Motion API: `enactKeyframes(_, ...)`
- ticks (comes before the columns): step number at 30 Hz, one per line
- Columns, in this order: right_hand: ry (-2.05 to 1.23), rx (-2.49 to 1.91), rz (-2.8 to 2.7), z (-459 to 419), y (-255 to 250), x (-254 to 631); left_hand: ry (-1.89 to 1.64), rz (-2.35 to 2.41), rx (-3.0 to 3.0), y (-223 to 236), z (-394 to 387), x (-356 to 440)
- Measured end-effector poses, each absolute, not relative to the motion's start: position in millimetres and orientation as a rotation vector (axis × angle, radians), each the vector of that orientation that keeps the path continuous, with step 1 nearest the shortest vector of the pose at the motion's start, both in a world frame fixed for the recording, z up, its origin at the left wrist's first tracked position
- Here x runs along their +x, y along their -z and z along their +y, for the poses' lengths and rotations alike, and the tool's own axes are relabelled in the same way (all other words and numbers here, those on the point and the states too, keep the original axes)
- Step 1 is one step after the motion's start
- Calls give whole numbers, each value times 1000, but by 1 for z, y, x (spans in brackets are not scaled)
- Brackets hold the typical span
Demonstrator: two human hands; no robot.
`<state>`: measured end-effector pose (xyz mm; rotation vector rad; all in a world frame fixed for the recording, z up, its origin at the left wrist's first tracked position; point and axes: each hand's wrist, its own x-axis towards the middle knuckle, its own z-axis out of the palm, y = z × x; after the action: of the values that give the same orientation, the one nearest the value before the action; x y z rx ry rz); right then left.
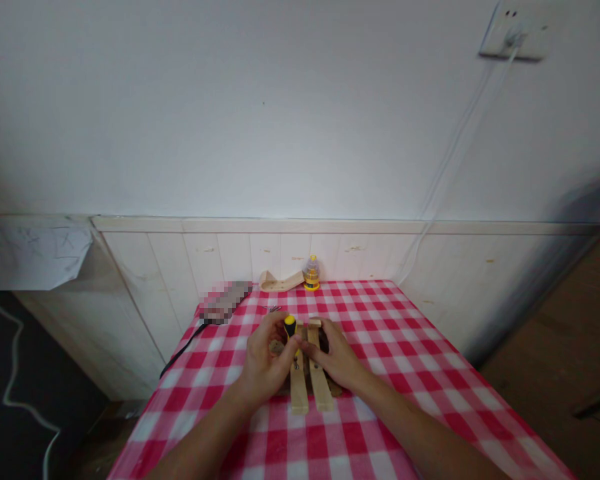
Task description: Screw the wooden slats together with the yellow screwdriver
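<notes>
Head view: left hand, lower centre of the frame, has thumb and fingers pinching the screwdriver at its yellow-and-black handle. Handle end up, tool roughly upright over the left wooden strip; a dark fastener shows on that strip just below the tool. Tip contact: can't tell.

Right hand lies over the right wooden strip, thumb side reaching across it toward the screwdriver. Can't tell whether its fingers clamp the strip or just rest on it.

Strips sit side by side, gap between, near ends pointing to bottom of frame. Darker brown piece under them, mostly hidden.

Beyond the hands, centre: small metal bits, blurry. Behind those, against the panelling, a pale curved wooden part with a yellow-capped container beside its right end. Left of centre: pixelated item, black cord. All on red-and-white checked cloth.
</notes>
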<state>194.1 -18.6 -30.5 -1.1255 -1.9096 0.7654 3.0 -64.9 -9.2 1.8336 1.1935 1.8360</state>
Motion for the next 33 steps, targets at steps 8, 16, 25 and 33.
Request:
enactKeyframes(8,-768,-1112,-1921,-20,27,195,-1791,1252,1823,9,-64,1)
enactKeyframes(16,-745,-1130,-1919,-20,26,194,-1858,1249,1782,10,-64,4)
enactKeyframes(25,-781,-1088,-1881,-21,27,194,-2005,1230,1634,12,-52,5)
enactKeyframes(33,-783,-1081,-1878,-20,29,194,-1965,1278,1646,12,-51,4)
